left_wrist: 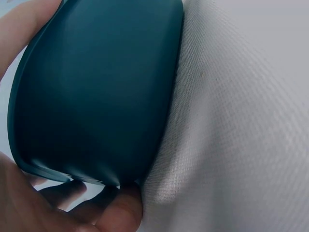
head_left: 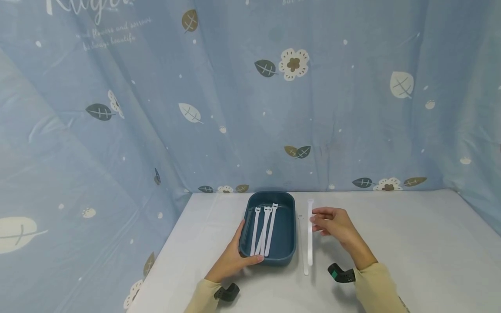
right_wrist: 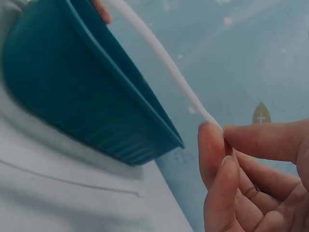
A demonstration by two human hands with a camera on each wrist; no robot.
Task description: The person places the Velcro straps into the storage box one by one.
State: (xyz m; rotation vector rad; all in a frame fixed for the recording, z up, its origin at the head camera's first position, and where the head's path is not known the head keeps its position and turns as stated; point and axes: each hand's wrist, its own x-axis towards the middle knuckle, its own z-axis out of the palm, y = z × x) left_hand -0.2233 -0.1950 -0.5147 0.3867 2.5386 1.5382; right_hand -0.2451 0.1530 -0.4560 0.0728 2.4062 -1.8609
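Note:
My left hand [head_left: 230, 261] grips a dark blue plastic bin [head_left: 285, 234], fingers along its left side and thumb over the front rim. In the left wrist view the bin's outer wall [left_wrist: 101, 96] fills much of the picture, with fingers curled at its far end. Several white cable ties [head_left: 255, 232] with slotted heads lie lengthwise inside, toward the left. My right hand [head_left: 336, 227] pinches another white cable tie [head_left: 310, 250] just right of the bin; in the right wrist view this tie [right_wrist: 166, 63] curves up from thumb and fingertips. One more cable tie [head_left: 305, 266] lies on the table between bin and hand.
A white cloth covers the table [head_left: 422, 243]. Behind and to the left hangs a blue curtain [head_left: 344, 121] with leaves and flowers. Black devices sit at the left wrist [head_left: 228, 292] and right wrist [head_left: 341, 274].

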